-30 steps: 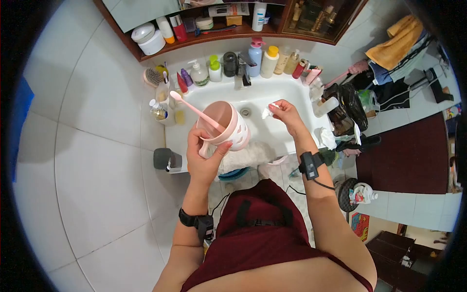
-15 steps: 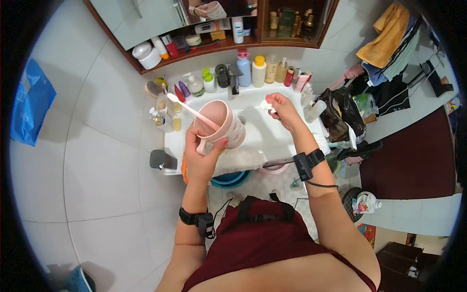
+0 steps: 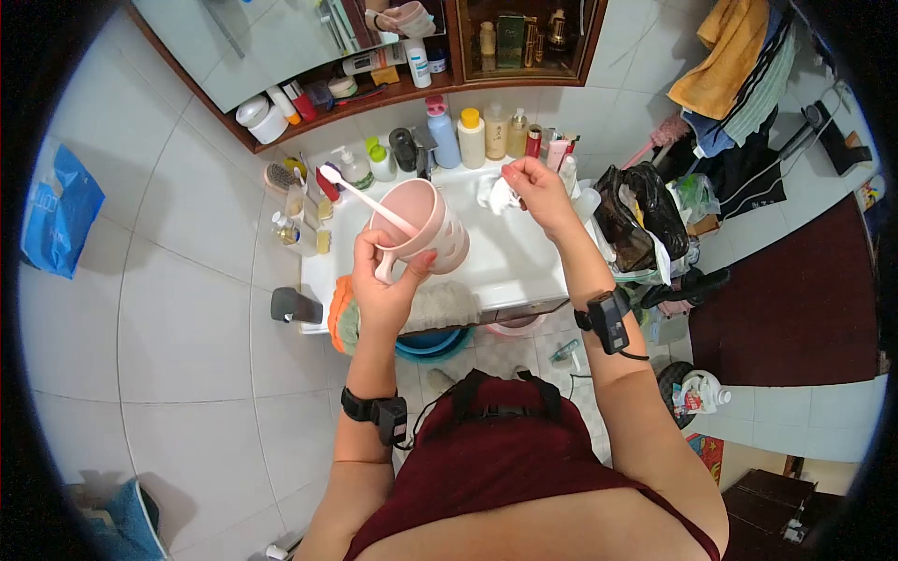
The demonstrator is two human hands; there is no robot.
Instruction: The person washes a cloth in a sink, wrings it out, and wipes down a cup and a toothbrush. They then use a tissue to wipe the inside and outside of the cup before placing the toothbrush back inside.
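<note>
My left hand (image 3: 385, 285) is wrapped round a pink cup (image 3: 447, 245) with a handle and pale cut-out marks on its side, held tilted over the sink's front left. A pink toothbrush (image 3: 385, 208) leans in the cup, its pale end sticking out past the rim to the upper left. Over the right part of the white sink (image 3: 510, 252), my right hand (image 3: 545, 196) has its fingers pinched on a crumpled white tissue (image 3: 499, 194), which hangs to their left. The tissue's exact hold is partly hidden by the fingertips.
Several bottles (image 3: 471, 140) line the sink's back edge beside the tap (image 3: 423, 154). A wooden mirror cabinet (image 3: 435, 89) overhangs them. Right of the sink sits a bin with a black bag (image 3: 629, 210). A towel (image 3: 444, 307) lies along the front edge, above blue basins (image 3: 432, 346).
The white tissue shows larger and more spread out below my right fingers. My right hand has moved slightly up and left. The whole view has shifted a little; the cup stays in my left hand.
</note>
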